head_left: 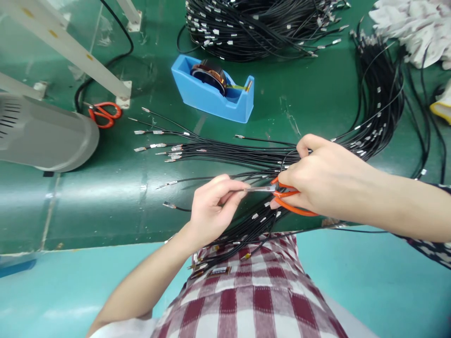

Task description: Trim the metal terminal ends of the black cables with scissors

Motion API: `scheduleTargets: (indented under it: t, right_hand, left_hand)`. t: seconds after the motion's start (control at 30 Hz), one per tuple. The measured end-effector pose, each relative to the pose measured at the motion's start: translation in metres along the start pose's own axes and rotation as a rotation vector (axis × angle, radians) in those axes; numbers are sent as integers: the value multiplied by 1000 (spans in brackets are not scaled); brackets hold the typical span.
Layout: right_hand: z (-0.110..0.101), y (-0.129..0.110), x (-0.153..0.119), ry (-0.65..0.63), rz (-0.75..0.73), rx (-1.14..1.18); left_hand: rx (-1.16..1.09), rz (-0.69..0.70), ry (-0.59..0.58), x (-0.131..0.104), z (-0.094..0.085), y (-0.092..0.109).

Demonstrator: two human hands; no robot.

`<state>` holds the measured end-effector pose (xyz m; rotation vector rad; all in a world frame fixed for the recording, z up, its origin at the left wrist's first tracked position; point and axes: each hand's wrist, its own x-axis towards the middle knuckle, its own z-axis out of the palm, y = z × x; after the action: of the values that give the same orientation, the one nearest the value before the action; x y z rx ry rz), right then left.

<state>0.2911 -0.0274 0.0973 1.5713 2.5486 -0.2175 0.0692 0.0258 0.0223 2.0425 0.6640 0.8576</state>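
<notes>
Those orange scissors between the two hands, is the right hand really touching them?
Touching. The head view shows it: the right hand is wrapped around the back end of the orange scissors, right up against them.

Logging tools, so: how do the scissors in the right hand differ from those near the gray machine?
The held scissors are in the right hand; the other scissors lie on the table. That hand partly covers the held scissors' handles; the other scissors' handles show plainly. Both have orange handles.

Handheld scissors (287,193) over black cables (225,150)
</notes>
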Motion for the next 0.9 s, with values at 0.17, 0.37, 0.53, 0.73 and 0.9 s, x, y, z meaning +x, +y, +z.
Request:
scheduleTargets:
  t: [0.17,0.37,0.53,0.73,0.9]
  right_hand:
    - [14,3,3,-63,175,780]
    - [38,4,7,220,196,1602]
    - [55,-6,13,242,248,1606]
    - [50,-31,23,301,429,1733]
    - [50,-39,32,347,395,1897]
  left_hand:
    - [-115,-127,34,-3,-2,-1]
    - [-357,-353,136,-2,-7,-3]
    - [-402,-344,144,-4,-7,-4]
    - [-374,-262,131,-6,-2,0]
    - [-312,-236,123,-9,2,2]
